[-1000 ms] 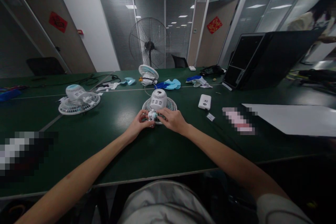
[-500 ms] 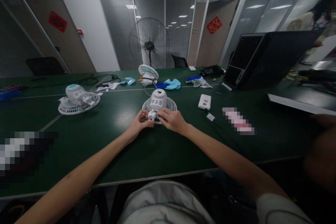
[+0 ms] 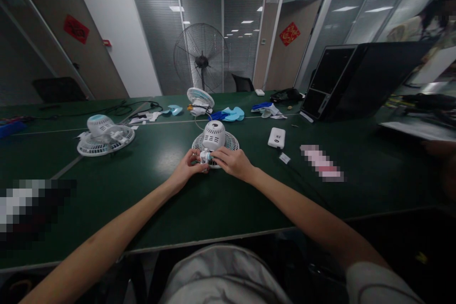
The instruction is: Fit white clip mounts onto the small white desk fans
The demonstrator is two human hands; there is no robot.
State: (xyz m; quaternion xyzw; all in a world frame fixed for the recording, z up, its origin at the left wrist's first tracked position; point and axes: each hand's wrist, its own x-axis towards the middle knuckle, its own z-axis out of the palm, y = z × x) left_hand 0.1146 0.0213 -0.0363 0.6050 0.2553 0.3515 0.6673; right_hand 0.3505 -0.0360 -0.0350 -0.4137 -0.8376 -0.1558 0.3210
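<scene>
While left grip clasps small white plastic bracket, apparently bracing it, right grip pinches bracket's light-blue knob; white round-caged fan lies grille-down on green tabletop (presumably for stability), directly behind bracket.

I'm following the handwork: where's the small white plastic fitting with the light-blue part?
In the head view, the fitting is just left of centre, between the left hand and right hand, below the rounded white plastic fan housing.
</scene>
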